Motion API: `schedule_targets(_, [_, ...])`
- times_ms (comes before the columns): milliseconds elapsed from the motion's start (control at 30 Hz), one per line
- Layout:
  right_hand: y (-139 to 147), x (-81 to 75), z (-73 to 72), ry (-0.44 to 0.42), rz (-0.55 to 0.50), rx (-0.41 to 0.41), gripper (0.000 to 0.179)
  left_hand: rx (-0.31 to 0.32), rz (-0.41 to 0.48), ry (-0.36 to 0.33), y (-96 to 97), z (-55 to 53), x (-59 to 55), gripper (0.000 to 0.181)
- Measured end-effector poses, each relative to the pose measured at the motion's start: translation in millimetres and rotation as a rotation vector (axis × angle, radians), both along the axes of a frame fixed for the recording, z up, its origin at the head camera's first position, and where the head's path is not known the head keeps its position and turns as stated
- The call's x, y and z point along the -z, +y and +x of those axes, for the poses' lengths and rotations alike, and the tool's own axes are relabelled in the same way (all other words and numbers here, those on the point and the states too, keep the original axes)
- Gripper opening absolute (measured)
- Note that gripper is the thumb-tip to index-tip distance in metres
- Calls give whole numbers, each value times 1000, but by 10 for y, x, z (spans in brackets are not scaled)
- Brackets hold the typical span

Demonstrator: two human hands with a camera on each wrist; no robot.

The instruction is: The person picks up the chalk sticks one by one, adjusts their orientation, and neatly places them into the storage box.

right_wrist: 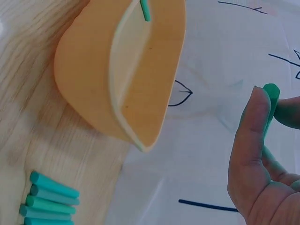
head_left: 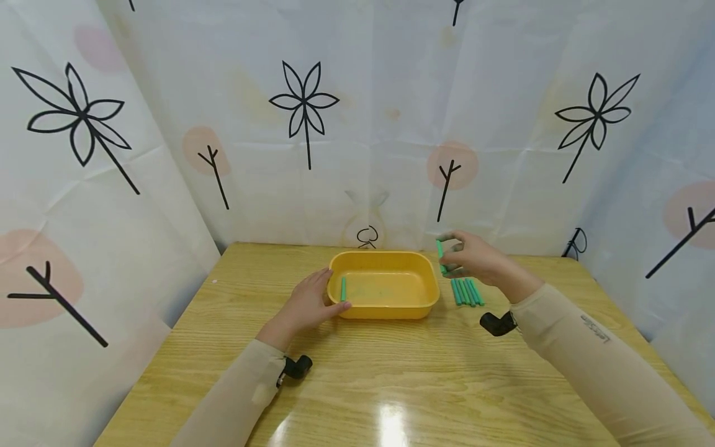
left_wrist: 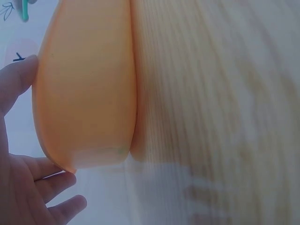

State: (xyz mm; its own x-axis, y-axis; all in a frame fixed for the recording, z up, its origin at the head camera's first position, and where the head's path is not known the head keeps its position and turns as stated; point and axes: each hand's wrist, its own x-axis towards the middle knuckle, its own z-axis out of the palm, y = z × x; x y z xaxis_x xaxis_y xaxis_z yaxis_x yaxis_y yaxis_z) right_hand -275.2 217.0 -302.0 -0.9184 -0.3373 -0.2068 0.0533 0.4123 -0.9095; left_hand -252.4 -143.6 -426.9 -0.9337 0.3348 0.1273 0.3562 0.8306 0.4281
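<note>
A yellow plastic basin (head_left: 385,312) stands on the table, with one short green stick (head_left: 343,289) leaning inside at its left end. My left hand (head_left: 304,302) holds that end, thumb at the front rim and fingers at the far side; the left wrist view shows them spread around the basin wall (left_wrist: 89,84). Above the table, just right of the basin, my right hand (head_left: 475,257) pinches another green stick (head_left: 440,253) between thumb and fingertips. Several green sticks (head_left: 467,292) lie side by side on the table below it.
The wooden table (head_left: 357,379) ends behind the basin at a white curtain (head_left: 368,155) with printed flowers. A black looped cord (head_left: 575,243) is at the back right corner. Both wrists carry black cameras.
</note>
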Motion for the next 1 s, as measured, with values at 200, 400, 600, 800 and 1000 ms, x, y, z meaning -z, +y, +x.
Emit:
schedule_targets(200, [-180,4,-50,-17,-32,-14,61,-3,6,-8,-2,6,-5,98])
schedule_targets(400, [-368,44,-108,-45,-69,-30,60,-1,4,-9,-6,5,0,98])
schedule_targets(600, [-550,73,-161,-72,-63,-19,60,4,-3,-5,-18,-6,15,99])
schedule_targets(800, [-745,153,-229,-87,-92,-28,61,4,-6,1,-29,-12,28,98])
schedule_targets(1000, [-933,297,-304,-128,-122,-27,60,6,2,-10,-10,-6,9,98])
